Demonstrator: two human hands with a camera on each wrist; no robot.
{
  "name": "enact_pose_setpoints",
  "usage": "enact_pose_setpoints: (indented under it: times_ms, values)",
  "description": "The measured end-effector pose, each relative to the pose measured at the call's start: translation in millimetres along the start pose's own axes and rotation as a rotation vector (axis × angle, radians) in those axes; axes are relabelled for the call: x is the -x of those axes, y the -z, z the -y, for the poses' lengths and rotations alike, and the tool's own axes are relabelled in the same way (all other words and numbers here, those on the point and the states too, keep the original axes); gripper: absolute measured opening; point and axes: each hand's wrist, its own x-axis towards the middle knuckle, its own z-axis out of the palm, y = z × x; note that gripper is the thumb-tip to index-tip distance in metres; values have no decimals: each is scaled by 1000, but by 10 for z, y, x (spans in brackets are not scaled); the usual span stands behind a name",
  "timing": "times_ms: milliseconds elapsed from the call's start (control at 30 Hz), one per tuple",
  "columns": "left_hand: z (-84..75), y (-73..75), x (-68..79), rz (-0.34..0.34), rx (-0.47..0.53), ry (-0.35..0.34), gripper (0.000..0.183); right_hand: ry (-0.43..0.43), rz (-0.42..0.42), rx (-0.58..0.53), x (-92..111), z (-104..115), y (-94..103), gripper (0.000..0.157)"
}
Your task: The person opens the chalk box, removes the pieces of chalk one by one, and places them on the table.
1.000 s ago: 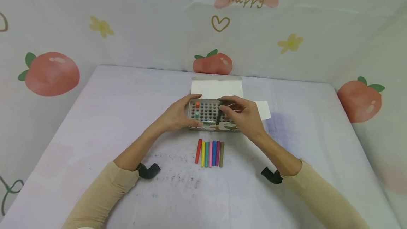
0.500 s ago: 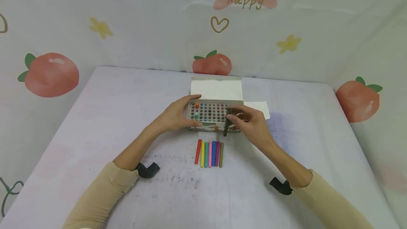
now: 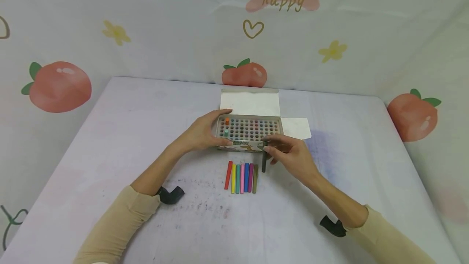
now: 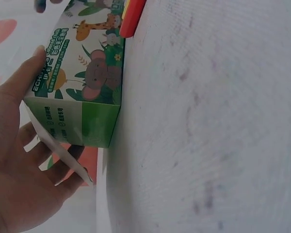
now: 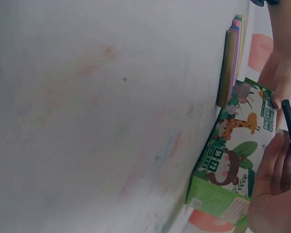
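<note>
A cardboard chalk box (image 3: 244, 146) with animal pictures stands with its lid up, showing rows of holes inside. An orange chalk (image 3: 227, 121) and a pale teal chalk (image 3: 226, 132) poke out at its left end. My left hand (image 3: 199, 133) grips that end, thumb (image 4: 31, 68) along the front and fingers behind. In front of the box's right half, my right hand (image 3: 291, 153) pinches a dark, nearly black chalk (image 3: 264, 161) between thumb and fingers, hanging upright. Just left of it lie several chalks side by side, from a red one (image 3: 228, 175) to an olive one (image 3: 255, 179).
The white lid (image 3: 250, 102) leans back behind the box, and a side flap (image 3: 296, 128) sticks out to the right. Chalk smudges mark the white tablecloth (image 3: 205, 211). A printed cloth (image 3: 176, 31) hangs behind the table.
My right hand has brought the dark chalk from over the box's holes down and right, toward the row's right end. The left hand stays on the box.
</note>
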Motion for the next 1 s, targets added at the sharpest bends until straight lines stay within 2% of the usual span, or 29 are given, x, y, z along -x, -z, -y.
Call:
enact_pose_setpoints:
  times_ms: [167,367,633,1000]
  values:
    - [16,2,6,3,-7,5,96,-3,16,-11,46,-61,-28,28]
    - [14,-11,4,8,4,1,96,-48,48,-35,102,-142,-62,26]
    - [-4,-27,3,0,8,16,97,-95,72,1,155,-201,-76,26]
    - [-15,-21,-2,-2,30,26,97,-205,111,-13,176,-298,-105,22]
